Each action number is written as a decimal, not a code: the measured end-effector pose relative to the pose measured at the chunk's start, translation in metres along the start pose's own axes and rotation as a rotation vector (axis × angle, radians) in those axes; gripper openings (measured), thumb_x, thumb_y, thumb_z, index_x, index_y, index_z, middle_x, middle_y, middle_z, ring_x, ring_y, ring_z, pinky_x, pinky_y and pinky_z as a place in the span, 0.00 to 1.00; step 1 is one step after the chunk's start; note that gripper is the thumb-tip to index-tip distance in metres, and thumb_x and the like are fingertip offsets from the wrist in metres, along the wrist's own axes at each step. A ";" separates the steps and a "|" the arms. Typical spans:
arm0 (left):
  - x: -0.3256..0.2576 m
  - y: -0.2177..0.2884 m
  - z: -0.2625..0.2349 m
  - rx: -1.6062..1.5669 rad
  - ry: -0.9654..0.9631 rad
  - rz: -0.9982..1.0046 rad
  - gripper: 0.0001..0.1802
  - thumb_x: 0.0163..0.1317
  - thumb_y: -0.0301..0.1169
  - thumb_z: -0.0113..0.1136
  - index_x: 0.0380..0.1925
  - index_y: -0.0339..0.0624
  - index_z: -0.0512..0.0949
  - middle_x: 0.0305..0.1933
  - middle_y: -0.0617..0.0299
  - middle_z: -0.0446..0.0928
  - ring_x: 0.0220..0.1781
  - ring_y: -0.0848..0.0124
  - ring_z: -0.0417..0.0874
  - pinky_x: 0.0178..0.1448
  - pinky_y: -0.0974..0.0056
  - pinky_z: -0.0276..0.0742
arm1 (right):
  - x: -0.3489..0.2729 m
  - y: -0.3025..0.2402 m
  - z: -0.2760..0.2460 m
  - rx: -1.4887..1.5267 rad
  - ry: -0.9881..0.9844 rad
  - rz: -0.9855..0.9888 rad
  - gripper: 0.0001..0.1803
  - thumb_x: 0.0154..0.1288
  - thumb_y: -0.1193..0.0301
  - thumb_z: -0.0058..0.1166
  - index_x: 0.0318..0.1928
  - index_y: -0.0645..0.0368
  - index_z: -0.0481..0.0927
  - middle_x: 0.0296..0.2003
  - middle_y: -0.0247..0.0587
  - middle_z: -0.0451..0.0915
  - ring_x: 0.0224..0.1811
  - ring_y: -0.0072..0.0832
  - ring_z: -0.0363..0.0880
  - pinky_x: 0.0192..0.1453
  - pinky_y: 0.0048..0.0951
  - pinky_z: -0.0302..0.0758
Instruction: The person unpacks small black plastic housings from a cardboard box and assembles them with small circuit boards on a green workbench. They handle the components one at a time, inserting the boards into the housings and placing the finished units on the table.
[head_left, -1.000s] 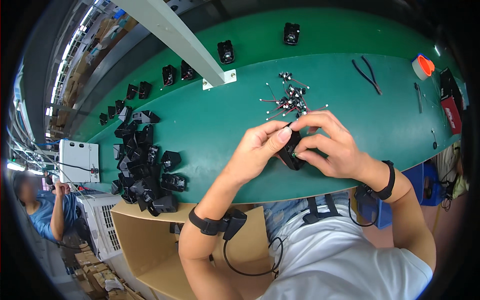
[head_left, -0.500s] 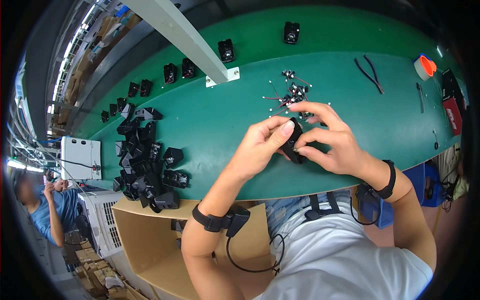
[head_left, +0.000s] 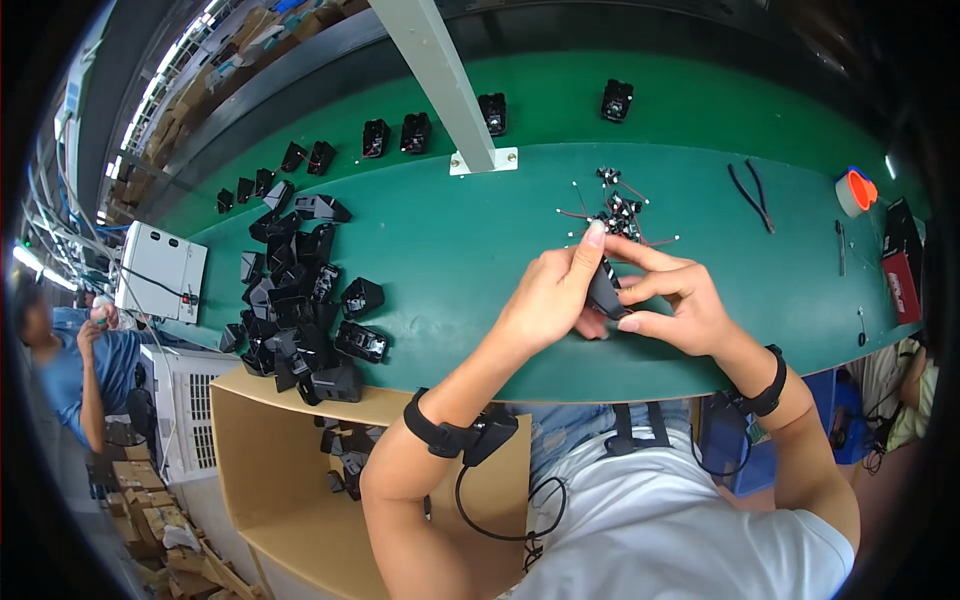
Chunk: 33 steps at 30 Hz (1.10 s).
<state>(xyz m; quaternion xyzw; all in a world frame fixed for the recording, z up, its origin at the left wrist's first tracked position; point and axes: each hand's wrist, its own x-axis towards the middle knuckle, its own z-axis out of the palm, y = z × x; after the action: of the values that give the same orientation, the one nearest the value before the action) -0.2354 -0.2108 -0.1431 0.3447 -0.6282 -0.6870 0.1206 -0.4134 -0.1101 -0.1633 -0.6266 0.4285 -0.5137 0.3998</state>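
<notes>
Both hands hold a black plastic housing (head_left: 605, 292) above the near part of the green table. My left hand (head_left: 553, 290) is closed round its left side, thumb along the upper end. The fingers and thumb of my right hand (head_left: 675, 305) pinch its right side and lower end. The inside of the housing is hidden from this angle. Just beyond my fingers lies a small heap of black parts with red and black wires (head_left: 622, 212) and white connectors.
Many black housings (head_left: 300, 290) are piled at the left, and others (head_left: 415, 132) stand along the green back ledge. A grey post (head_left: 440, 80) rises from the table. Pliers (head_left: 752, 195), an orange tape roll (head_left: 857, 190) and a red box (head_left: 902, 285) lie right. An open carton (head_left: 270, 470) is below.
The view has shifted, so the table's contents appear lower and to the right. The housing has been turned in my hands, with its smooth outer side now showing more.
</notes>
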 end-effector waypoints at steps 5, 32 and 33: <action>-0.005 0.009 -0.008 0.286 -0.091 -0.087 0.43 0.75 0.61 0.24 0.49 0.32 0.77 0.13 0.59 0.72 0.13 0.70 0.74 0.20 0.63 0.71 | 0.000 -0.001 -0.012 0.136 -0.085 0.149 0.09 0.61 0.71 0.67 0.39 0.64 0.88 0.63 0.56 0.73 0.62 0.37 0.75 0.63 0.37 0.73; -0.185 -0.009 -0.126 1.294 0.675 0.040 0.30 0.54 0.44 0.71 0.52 0.38 0.76 0.43 0.48 0.79 0.45 0.52 0.82 0.51 0.53 0.78 | 0.226 0.090 -0.075 -1.094 -0.003 0.142 0.14 0.52 0.64 0.68 0.37 0.57 0.85 0.63 0.45 0.72 0.59 0.43 0.76 0.60 0.42 0.75; -0.190 -0.016 -0.124 1.281 0.609 -0.024 0.32 0.52 0.44 0.72 0.54 0.40 0.75 0.52 0.46 0.76 0.53 0.50 0.79 0.57 0.52 0.76 | 0.226 0.098 -0.075 -1.120 -0.013 0.140 0.15 0.52 0.63 0.69 0.38 0.57 0.85 0.64 0.44 0.71 0.61 0.43 0.74 0.61 0.43 0.74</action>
<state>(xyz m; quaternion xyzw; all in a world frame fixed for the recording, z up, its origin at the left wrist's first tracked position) -0.0140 -0.1909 -0.0939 0.5315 -0.8432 -0.0570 0.0567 -0.4760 -0.3594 -0.1761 -0.7163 0.6738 -0.1764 0.0418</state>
